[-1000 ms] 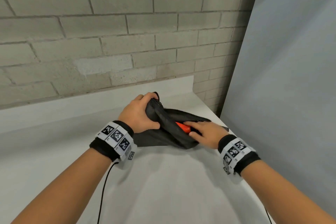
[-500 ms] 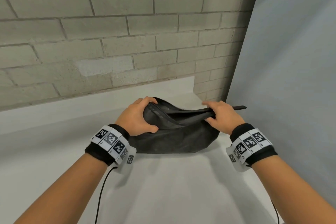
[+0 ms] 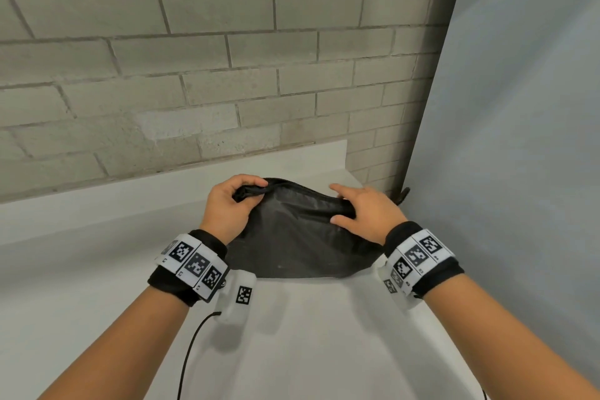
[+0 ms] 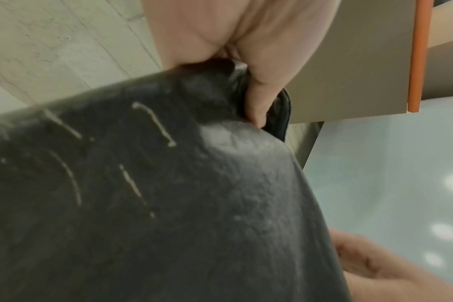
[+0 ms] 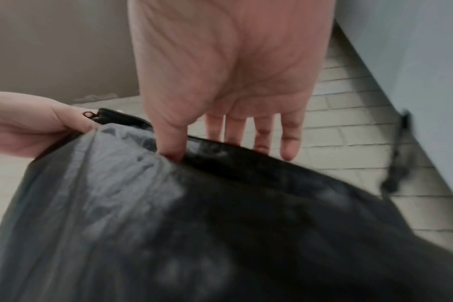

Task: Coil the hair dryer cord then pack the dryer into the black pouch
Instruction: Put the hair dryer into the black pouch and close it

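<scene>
The black pouch (image 3: 302,240) stands on the white counter (image 3: 97,269), bulging, with its zipped rim upward. No part of the hair dryer or its cord shows. My left hand (image 3: 233,204) grips the pouch's top left corner, fingers curled over the rim beside the zipper pull (image 5: 87,114). My right hand (image 3: 363,211) lies at the rim's right part with straight fingers reaching past the edge, and its thumb (image 5: 172,143) presses the near side. The left wrist view shows the pouch (image 4: 168,194) close up under my left hand's fingers (image 4: 259,92).
A grey brick wall (image 3: 194,75) rises behind the counter. A pale grey panel (image 3: 519,140) closes the right side, and the pouch's black strap (image 3: 402,195) hangs against it. A thin black cable (image 3: 191,344) trails from my left wrist device.
A second ago my right hand pushed an orange part into the pouch. It then gripped the right end and now lies with straight fingers on the rim. No orange shows.
</scene>
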`<state>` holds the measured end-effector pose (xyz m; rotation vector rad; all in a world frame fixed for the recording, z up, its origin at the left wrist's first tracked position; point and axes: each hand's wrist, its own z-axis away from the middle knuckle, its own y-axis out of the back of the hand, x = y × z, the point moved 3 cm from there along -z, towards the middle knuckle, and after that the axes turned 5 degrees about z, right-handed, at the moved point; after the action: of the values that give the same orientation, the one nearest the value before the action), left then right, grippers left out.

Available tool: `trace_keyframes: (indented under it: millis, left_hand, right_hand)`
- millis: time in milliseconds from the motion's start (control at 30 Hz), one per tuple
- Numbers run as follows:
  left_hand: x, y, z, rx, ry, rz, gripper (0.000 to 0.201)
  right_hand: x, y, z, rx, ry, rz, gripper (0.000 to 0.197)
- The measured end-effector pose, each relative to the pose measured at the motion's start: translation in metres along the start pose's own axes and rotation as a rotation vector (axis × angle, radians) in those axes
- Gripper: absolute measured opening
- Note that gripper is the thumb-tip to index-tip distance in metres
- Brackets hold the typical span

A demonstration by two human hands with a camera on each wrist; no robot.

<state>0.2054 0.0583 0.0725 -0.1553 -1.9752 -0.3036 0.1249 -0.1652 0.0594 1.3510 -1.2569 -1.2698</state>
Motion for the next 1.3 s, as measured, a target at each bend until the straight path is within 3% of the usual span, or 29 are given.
trace_keyframes:
  millis: [100, 200, 300, 367, 467, 600, 667, 767, 1067, 1300]
  left_hand:
    - [-0.001, 0.0, 0.001, -0.016, 0.009, 0.034, 0.036]
    - [0.0, 0.002, 0.001, -0.029, 0.017, 0.036, 0.04]
    - [-0.001, 0.004, 0.001, -0.039, 0.022, 0.041, 0.033]
    - [-0.008, 0.008, 0.0, -0.027, 0.04, 0.03, 0.027]
    - [-0.02, 0.016, 0.0, 0.011, 0.101, 0.023, 0.023]
    - [-0.025, 0.015, 0.0, 0.028, 0.096, 0.033, 0.023]
    - [-0.023, 0.013, 0.001, 0.008, 0.063, 0.032, 0.026]
    - [-0.019, 0.011, 0.003, -0.097, 0.01, -0.019, 0.033]
    - [-0.028, 0.019, 0.006, -0.237, 0.041, -0.03, 0.034]
    - [-0.03, 0.018, 0.005, -0.26, 0.025, -0.036, 0.032]
  right_hand:
    - [-0.022, 0.003, -0.011, -0.013, 0.1, 0.068, 0.064]
    - [-0.041, 0.004, -0.019, -0.067, 0.138, -0.199, 0.05]
    - [-0.05, 0.01, -0.025, 0.05, 0.101, -0.3, 0.017]
    - [-0.051, 0.015, -0.026, 0.158, 0.087, -0.245, 0.011]
    - [-0.053, 0.019, -0.025, 0.224, 0.042, -0.189, 0.014]
    - [-0.072, 0.027, -0.02, 0.379, 0.052, -0.394, 0.025]
    - [-0.091, 0.029, -0.017, 0.344, 0.175, -0.428, 0.029]
    - [-0.115, 0.021, -0.014, 0.191, 0.328, -0.298, 0.036]
    - [-0.129, 0.015, -0.021, 0.125, 0.441, 0.109, 0.04]
    - [-0.136, 0.011, -0.018, 0.208, 0.396, 0.072, 0.024]
